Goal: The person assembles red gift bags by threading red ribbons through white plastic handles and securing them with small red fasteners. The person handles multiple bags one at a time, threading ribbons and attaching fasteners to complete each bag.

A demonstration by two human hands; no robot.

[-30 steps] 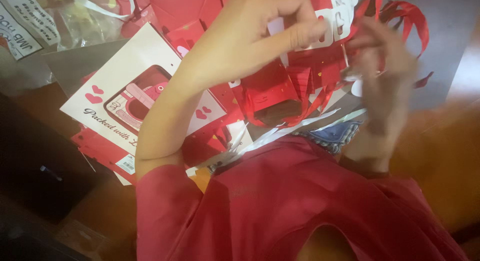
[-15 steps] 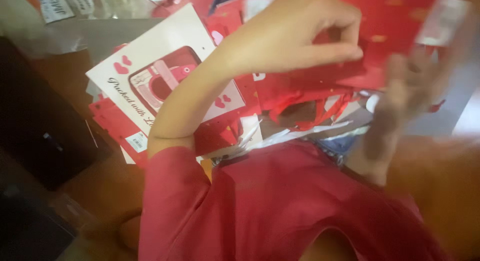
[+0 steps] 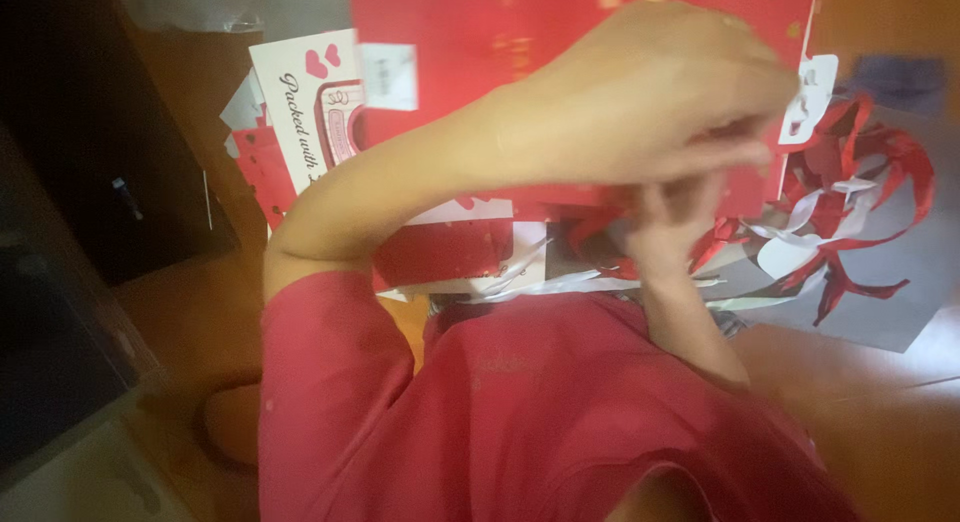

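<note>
A large red sheet with small gold specks [image 3: 560,42] is held up close in front of me and fills the top of the view. My left hand [image 3: 650,92] reaches across from the left, its fingers pinched on the sheet near the right edge. My right hand [image 3: 670,222] is raised just under it, at the sheet's lower edge. Its fingertips are blurred and partly hidden behind my left hand. My red sleeves and shirt [image 3: 520,412] fill the bottom of the view.
A white card with red hearts and a pink picture [image 3: 310,102] lies at the left, over red paper pieces [image 3: 440,252]. Red and white cut strips [image 3: 850,202] are piled on a grey sheet [image 3: 900,302] at the right. The floor is wood [image 3: 900,432], with dark furniture [image 3: 120,182] on the left.
The red sheet has come up towards me and now covers most of the pile. My left hand moved right along it, and my right hand moved in under my left.
</note>
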